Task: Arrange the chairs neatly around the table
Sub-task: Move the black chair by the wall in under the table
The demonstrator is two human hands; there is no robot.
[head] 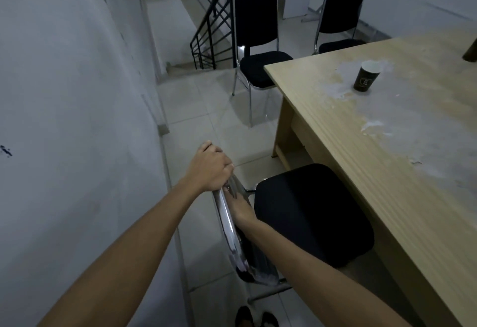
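With the left hand (210, 166) clamped on the near chair (309, 213) backrest top rail beside the table (387, 146) and the right hand (241, 206) apparently gripping it too, an uneven push could strike the table edge.

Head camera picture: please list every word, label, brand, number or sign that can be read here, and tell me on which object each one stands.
No text can be read in this picture.
Dark paper cup on the wooden table: a round pale logo on its side, too small and blurred to read.
Chairs, wall and floor: no visible writing.
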